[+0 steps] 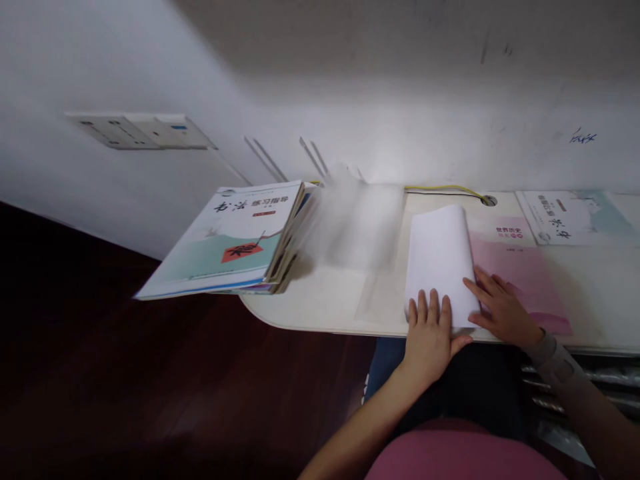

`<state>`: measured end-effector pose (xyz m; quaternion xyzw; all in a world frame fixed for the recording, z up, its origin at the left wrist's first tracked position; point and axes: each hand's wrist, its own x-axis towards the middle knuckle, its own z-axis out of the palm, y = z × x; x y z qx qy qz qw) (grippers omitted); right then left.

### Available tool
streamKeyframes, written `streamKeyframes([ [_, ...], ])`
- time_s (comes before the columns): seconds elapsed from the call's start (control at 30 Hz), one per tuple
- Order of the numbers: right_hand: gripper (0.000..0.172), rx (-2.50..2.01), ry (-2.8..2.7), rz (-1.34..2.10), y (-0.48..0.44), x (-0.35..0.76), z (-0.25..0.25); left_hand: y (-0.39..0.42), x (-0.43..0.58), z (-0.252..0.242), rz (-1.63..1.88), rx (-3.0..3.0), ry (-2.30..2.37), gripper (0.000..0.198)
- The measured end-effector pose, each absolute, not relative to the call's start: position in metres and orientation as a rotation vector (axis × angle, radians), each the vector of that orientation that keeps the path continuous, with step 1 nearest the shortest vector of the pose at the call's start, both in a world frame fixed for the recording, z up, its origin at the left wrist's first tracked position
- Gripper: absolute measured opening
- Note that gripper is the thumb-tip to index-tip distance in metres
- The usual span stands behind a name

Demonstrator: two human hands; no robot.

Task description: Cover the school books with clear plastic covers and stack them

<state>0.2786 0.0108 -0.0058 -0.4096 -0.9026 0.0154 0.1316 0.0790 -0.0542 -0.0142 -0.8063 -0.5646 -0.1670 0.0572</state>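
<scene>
A blank white sheet [437, 260] lies near the table's front edge, its right side bent over in a soft curve. To its right, and partly beside it, is a pink book cover [525, 280] with Chinese lettering; I cannot tell whether the two are joined. My left hand [430, 333] rests with fingers spread flat on the sheet's lower edge. Over the sheet's right edge, where it meets the pink cover, my right hand [503, 310] lies with its fingers apart. Left of the sheet, clear plastic film [363, 230] lies on the table, partly blurred.
A stack of books [225, 233] overhangs the rounded left end of the white table [320, 300]. Another calligraphy book [575, 217] lies at the back right. A yellow cable [450, 187] runs along the wall into a hole [489, 200]. Wall sockets [140, 131] are at upper left.
</scene>
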Motion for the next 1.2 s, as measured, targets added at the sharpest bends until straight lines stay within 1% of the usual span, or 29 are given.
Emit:
streamKeyframes([
  [0.17, 0.065, -1.19, -2.622, 0.038, 0.011, 0.278, -0.005, -0.048, 0.084, -0.007, -0.495, -2.469, -1.76, 0.076],
  [0.3, 0.054, -1.155, -2.634, 0.009, 0.009, 0.278, -0.003, -0.042, 0.078, -0.002, -0.509, -2.489, -1.724, 0.071],
  [0.37, 0.048, -1.152, -2.648, -0.013, 0.007, 0.276, 0.0, -0.038, 0.067, 0.002, -0.48, -2.504, -1.679, 0.06],
  [0.47, 0.041, -1.108, -2.709, -0.035, 0.001, 0.265, 0.009, -0.032, 0.049, 0.01, -0.357, -2.579, -1.518, 0.03],
  [0.5, 0.04, -1.063, -2.754, -0.024, -0.001, 0.258, 0.013, -0.033, 0.045, 0.012, -0.314, -2.6, -1.472, 0.026],
  [0.57, 0.04, -0.96, -2.847, 0.016, -0.003, 0.242, 0.02, -0.041, 0.043, 0.013, -0.276, -2.61, -1.436, 0.027],
  [0.63, 0.039, -0.895, -2.905, 0.047, -0.001, 0.224, 0.025, -0.056, 0.048, 0.01, -0.323, -2.568, -1.473, 0.028],
  [0.73, 0.036, -0.826, -2.944, 0.068, 0.009, 0.2, 0.029, -0.079, 0.056, 0.006, -0.493, -2.515, -1.533, 0.032],
  [0.83, 0.036, -0.706, -3.003, 0.115, 0.018, 0.187, 0.032, -0.09, 0.047, 0.008, -0.736, -2.563, -1.517, 0.028],
  [0.93, 0.036, -0.701, -3.038, 0.108, 0.019, 0.182, 0.032, -0.084, 0.02, 0.007, -0.896, -2.423, -1.623, 0.029],
  [1.03, 0.041, -0.75, -3.062, 0.056, 0.013, 0.181, 0.032, -0.073, -0.007, -0.003, -0.9, -2.298, -1.747, 0.034],
  [1.2, 0.045, -0.849, -3.048, -0.037, 0.006, 0.178, 0.031, -0.071, -0.021, -0.023, -0.837, -2.382, -1.69, 0.035],
])
